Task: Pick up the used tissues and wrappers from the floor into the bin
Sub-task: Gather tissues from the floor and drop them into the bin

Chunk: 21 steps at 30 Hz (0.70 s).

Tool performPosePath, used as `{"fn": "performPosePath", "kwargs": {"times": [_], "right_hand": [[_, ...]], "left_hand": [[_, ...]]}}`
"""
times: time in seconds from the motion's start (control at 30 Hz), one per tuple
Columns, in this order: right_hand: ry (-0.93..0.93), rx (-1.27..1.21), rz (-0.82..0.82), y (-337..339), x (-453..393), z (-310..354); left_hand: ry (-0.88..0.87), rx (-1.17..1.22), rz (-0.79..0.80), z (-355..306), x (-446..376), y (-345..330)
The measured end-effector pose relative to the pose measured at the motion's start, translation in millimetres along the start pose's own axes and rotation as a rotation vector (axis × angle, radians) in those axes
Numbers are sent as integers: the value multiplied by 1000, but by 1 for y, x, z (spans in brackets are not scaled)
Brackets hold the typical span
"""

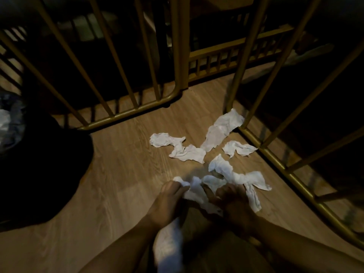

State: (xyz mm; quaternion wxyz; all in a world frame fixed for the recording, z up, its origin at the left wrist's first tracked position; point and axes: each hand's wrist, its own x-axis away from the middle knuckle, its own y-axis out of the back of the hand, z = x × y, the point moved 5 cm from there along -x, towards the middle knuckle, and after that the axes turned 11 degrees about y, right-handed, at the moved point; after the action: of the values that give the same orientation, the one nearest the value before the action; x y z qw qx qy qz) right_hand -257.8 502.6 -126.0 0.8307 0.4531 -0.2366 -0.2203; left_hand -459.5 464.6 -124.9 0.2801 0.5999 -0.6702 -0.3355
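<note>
Left grip: my left hand (169, 196) has its fingers curled over a crumpled tissue (194, 191), pinching its near end against the floor.
Right grip: my right hand (234, 201) is closed on the other side of the same wad, with a strip of tissue trailing out past my knuckles.
Why held so: I judge I am bunching several pieces into one handful, so that one trip to the bin takes more of them.
Below my wrists: something white and blurred (167, 247) lies under my left forearm; I cannot tell whether it is tissue or cloth.
Nearest loose piece: a long twisted tissue (236, 174) lies just beyond my right hand, touching the wad.
Farther pieces: three more, a double crumple (177, 147), a flat sheet (222, 129) and a small scrap (238, 147), lie spread on the wooden floor (122, 164) between the gold metal railings (126, 113).
Wrappers: none that I can make out.
Bin: a dark rounded shape (39, 170) at my left may be it; too dark to be sure, and its contents are hidden.
</note>
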Motion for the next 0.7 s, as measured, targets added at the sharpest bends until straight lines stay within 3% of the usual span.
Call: {"fn": "performPosePath", "kwargs": {"times": [0.1,0.17,0.4,0.5,0.63,0.7], "right_hand": [[46,-7,13,-4,-4,10],[44,-60,-116,4,-7,18],[153,-294,-270,12,-29,31],[50,-404,-298,11,-31,28],[-3,-505,-376,13,-28,33],[-105,-510,-382,12,-28,30]], "left_hand": [[24,-53,-13,10,20,-3],[74,11,-50,14,24,1],[297,207,-199,24,32,23],[463,393,-223,30,33,31],[440,364,-290,27,28,37],[521,423,-343,28,28,41]]}}
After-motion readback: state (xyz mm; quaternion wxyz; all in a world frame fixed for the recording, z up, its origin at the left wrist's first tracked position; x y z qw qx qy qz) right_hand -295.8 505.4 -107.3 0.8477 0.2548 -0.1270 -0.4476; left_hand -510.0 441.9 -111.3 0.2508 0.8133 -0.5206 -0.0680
